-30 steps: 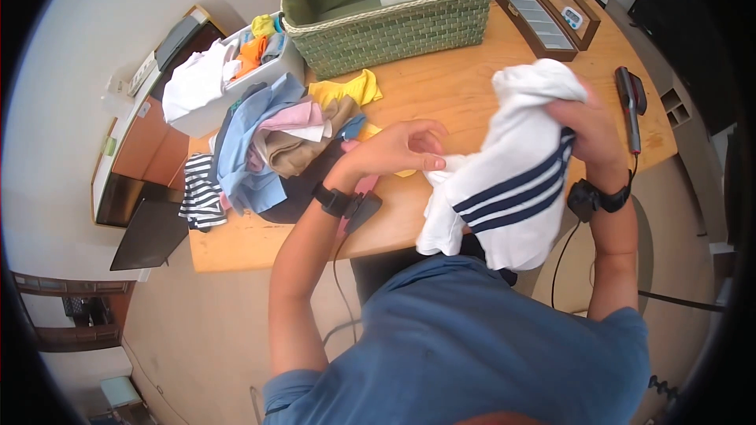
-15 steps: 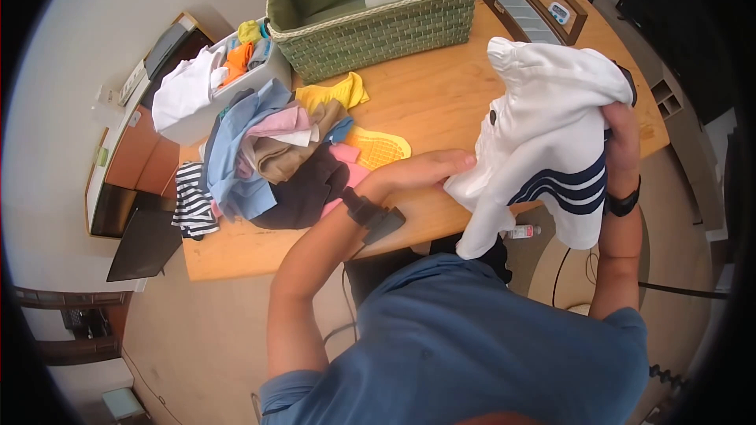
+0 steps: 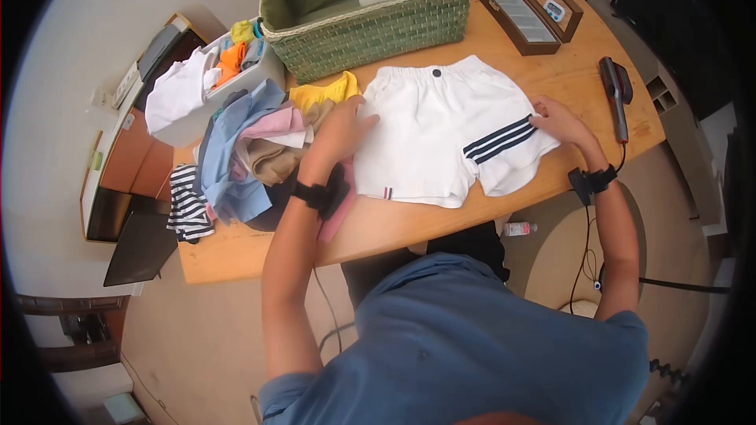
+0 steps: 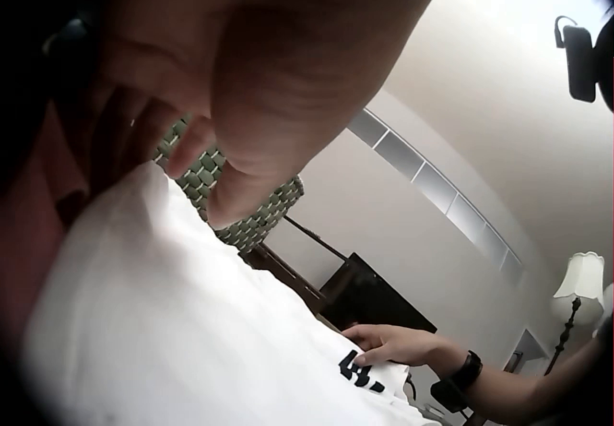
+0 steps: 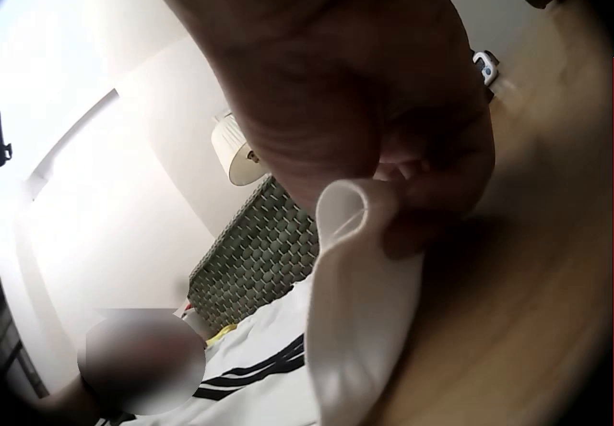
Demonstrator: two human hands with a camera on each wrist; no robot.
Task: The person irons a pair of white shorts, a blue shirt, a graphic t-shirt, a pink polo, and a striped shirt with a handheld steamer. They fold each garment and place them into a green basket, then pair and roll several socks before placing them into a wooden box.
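Note:
A pair of white shorts [image 3: 425,130] lies spread on the wooden table, waistband toward the far side. Dark blue stripes run across one leg, and a dark button sits at the waist. At the left side edge, my left hand [image 3: 342,132] holds the cloth, which rises to a peak at the fingers in the left wrist view. My right hand [image 3: 561,121] pinches the opposite edge by the stripes. In the right wrist view the white fabric [image 5: 360,301] loops up between thumb and fingers.
Left of the shorts is a heap of clothes [image 3: 244,149], with striped cloth [image 3: 189,205] at the table edge. A white bin [image 3: 260,71] of clothes and a green woven basket [image 3: 370,35] stand behind. A compartmented box [image 3: 516,16] and a dark corded device [image 3: 616,94] lie right.
The white shorts were bunched and held up in both hands; now they are laid flat on the table. My left hand has moved left and the right hand has come down to the side edge.

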